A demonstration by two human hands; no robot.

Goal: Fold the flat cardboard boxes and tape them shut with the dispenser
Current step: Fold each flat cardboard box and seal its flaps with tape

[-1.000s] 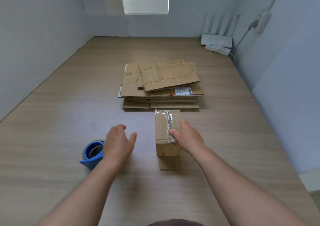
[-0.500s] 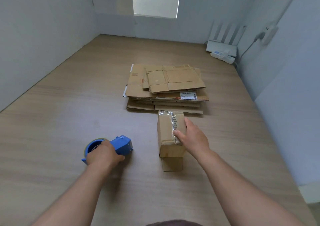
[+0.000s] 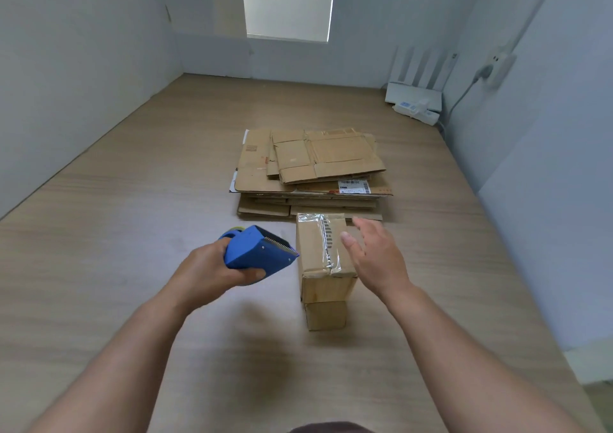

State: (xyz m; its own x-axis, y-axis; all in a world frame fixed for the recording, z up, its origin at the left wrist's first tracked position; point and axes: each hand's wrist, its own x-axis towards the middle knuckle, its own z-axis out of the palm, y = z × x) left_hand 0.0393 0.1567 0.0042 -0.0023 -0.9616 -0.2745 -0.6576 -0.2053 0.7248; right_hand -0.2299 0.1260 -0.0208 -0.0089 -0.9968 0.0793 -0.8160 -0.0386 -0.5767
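Cardboard box [image 3: 316,246] stands folded just right of centre frame on the tabletop [image 3: 132,217], in front of the stack of flat boxes [image 3: 311,170]. Crinkled clear tape already runs along its top seam over a barcode label. The piece at its near foot may be an untaped flap; I cannot tell.

The step in hand looks like taping. The left hand [image 3: 212,273] has its grip closed round the blue dispenser [image 3: 255,250], teeth pointing at the box's left edge. The right hand [image 3: 374,260] is spread, holding nothing, just beside the box.

Next, the right hand should steady the box while the tape is laid down and pulled across.
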